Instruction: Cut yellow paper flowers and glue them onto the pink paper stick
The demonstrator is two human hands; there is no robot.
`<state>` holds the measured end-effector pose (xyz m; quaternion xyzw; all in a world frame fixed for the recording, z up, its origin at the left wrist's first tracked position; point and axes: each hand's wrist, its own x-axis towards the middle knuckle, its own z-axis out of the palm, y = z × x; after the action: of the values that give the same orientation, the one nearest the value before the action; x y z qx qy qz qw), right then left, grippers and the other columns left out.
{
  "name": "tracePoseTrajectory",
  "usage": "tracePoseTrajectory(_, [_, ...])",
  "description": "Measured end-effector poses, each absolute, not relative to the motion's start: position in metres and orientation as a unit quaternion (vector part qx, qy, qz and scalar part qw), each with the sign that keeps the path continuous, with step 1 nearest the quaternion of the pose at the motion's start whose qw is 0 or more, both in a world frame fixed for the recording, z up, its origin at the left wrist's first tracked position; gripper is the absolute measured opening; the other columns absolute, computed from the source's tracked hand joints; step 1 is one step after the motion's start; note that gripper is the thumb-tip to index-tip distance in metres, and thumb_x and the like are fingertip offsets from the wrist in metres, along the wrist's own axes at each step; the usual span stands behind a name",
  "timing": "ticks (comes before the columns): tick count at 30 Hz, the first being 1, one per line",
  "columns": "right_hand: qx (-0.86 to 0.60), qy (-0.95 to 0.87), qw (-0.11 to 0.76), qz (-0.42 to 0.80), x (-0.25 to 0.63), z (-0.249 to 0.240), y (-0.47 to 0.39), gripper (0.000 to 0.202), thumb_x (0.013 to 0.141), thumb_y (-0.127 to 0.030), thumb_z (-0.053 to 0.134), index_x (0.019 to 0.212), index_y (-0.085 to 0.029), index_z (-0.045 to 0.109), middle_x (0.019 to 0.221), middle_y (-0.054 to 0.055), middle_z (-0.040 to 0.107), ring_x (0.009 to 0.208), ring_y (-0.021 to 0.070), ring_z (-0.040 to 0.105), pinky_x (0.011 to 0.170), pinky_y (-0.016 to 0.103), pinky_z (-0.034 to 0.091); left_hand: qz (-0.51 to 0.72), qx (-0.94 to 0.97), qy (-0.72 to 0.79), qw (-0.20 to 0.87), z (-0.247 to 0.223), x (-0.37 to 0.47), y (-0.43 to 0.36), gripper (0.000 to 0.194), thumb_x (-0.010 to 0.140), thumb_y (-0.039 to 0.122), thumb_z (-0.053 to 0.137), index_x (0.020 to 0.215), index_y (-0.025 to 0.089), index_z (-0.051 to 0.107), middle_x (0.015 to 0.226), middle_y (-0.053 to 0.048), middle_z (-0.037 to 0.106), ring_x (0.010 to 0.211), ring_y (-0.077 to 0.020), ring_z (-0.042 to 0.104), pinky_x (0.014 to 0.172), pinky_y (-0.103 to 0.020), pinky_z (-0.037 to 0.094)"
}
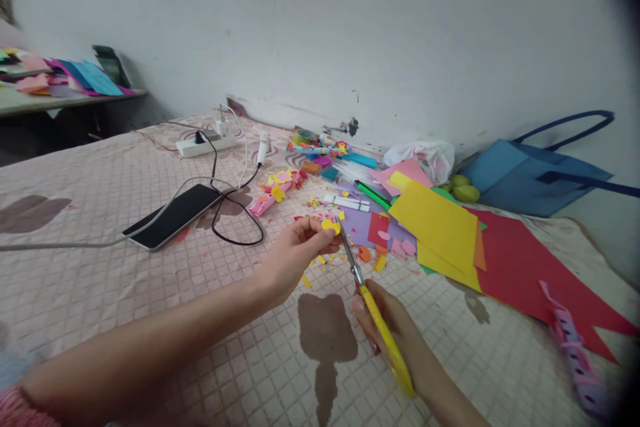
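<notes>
My left hand (295, 250) pinches a small yellow paper piece (330, 225) between thumb and fingers, just above the bedspread. My right hand (395, 333) grips yellow-handled scissors (373, 310), whose metal blades point up and away and meet the yellow piece at its right edge. Small coloured paper scraps (373, 257) lie scattered on the cloth right under and beyond both hands.
Yellow sheets (440, 227) overlap a big red sheet (530, 267) at right, with purple paper (360, 223) beside them. A phone (173, 215) on a cable and a power strip (205, 145) lie left. Markers (347, 202), a blue bag (530, 177) and a paper craft (277, 190) sit farther back.
</notes>
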<state>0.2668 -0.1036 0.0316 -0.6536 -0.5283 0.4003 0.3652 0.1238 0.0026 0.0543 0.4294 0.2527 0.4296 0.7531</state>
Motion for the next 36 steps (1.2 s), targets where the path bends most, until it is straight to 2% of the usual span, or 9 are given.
tracePoseTrajectory(16, [-0.651, -0.527, 0.358, 0.413, 0.268, 0.032, -0.105, 0.034, 0.080, -0.053, 0.047, 0.069, -0.022, 0.038, 0.053, -0.007, 0.034, 0.042, 0.0084, 0.033, 0.038, 0.021, 0.027, 0.436, 0.419, 0.244, 0.758, 0.058, 0.125, 0.001, 0.018, 0.074, 0.023, 0.065, 0.070, 0.014, 0.051, 0.076, -0.002, 0.065, 0.071, -0.0094, 0.061, 0.077, -0.027, 0.047])
tracePoseTrajectory(23, [-0.661, -0.520, 0.348, 0.413, 0.267, 0.036, -0.105, 0.035, 0.078, -0.051, 0.052, 0.066, -0.022, 0.037, 0.052, -0.007, 0.033, 0.041, 0.0074, 0.032, 0.038, 0.021, 0.028, 0.433, 0.407, 0.243, 0.767, 0.058, 0.125, 0.001, 0.018, 0.073, 0.022, 0.067, 0.071, 0.014, 0.051, 0.077, -0.002, 0.066, 0.071, -0.0097, 0.062, 0.077, -0.026, 0.047])
tracePoseTrajectory(29, [-0.655, -0.521, 0.363, 0.410, 0.272, 0.029, -0.105, 0.032, 0.078, -0.048, 0.054, 0.069, -0.021, 0.040, 0.055, -0.007, 0.036, 0.042, 0.0066, 0.031, 0.038, 0.020, 0.027, 0.431, 0.405, 0.239, 0.771, 0.059, 0.124, 0.002, 0.019, 0.072, 0.021, 0.068, 0.070, 0.013, 0.051, 0.076, -0.002, 0.066, 0.070, -0.0096, 0.062, 0.075, -0.025, 0.048])
tracePoseTrajectory(36, [-0.653, -0.523, 0.378, 0.395, 0.277, 0.025, -0.106, 0.033, 0.078, -0.050, 0.054, 0.067, -0.021, 0.043, 0.050, -0.007, 0.036, 0.042, 0.0075, 0.031, 0.038, 0.020, 0.028, 0.431, 0.408, 0.237, 0.769, 0.059, 0.123, 0.003, 0.017, 0.074, 0.019, 0.066, 0.070, 0.013, 0.051, 0.077, -0.002, 0.067, 0.071, -0.0098, 0.063, 0.075, -0.025, 0.048])
